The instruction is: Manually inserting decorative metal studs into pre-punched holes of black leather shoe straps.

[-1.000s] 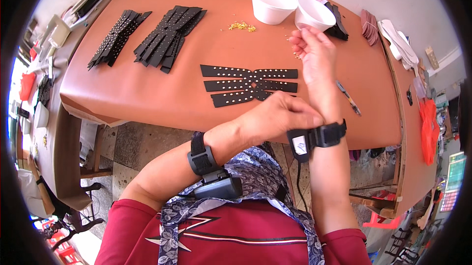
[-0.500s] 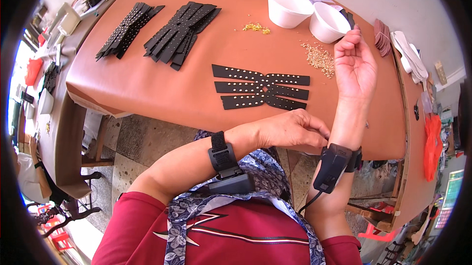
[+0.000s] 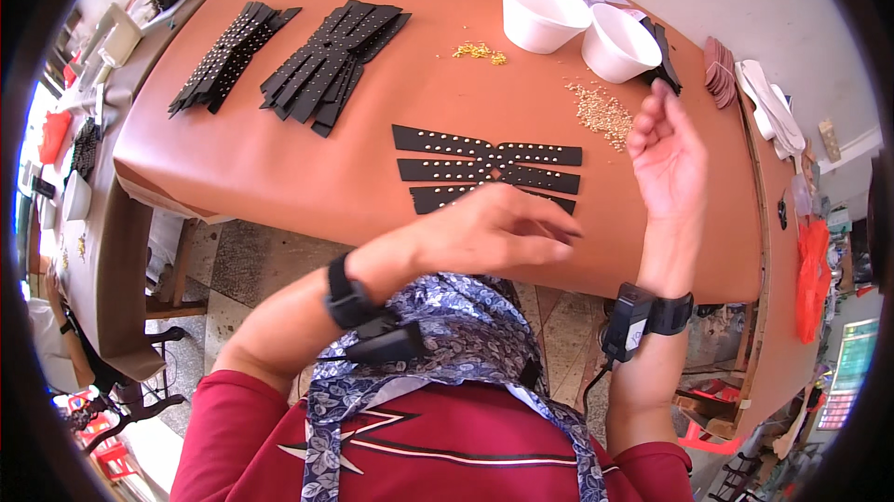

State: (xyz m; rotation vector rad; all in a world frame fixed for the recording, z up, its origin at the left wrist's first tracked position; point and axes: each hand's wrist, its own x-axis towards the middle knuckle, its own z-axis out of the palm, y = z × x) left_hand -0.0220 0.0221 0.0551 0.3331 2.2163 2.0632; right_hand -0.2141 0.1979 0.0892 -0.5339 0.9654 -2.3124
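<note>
A black studded strap piece (image 3: 438,169), its arms spread to both sides of a pinched middle, lies on the brown-covered table (image 3: 233,162). My left hand (image 3: 498,230) hangs over its near edge, covering part of the lowest arms. The fingers point right, the thumb is apart from them, and I see nothing held. My right hand (image 3: 668,162) is raised to the right of the strap piece, palm showing and fingers loosely bent, with nothing visible in it. Just left of its fingertips is a scatter of small gold studs (image 3: 601,113).
Two white bowls (image 3: 540,16) stand at the back right, with dark pieces (image 3: 663,60) beside them. A yellower pile of studs (image 3: 480,53) lies left of them. Stacks of black studded straps (image 3: 340,60) are at the back left. Pinkish strips (image 3: 720,74) lie at the right edge.
My left hand has moved left and away from my right forearm, over the strap piece's near edge. My right hand has come down slightly toward me, and the forearms are now apart.
</note>
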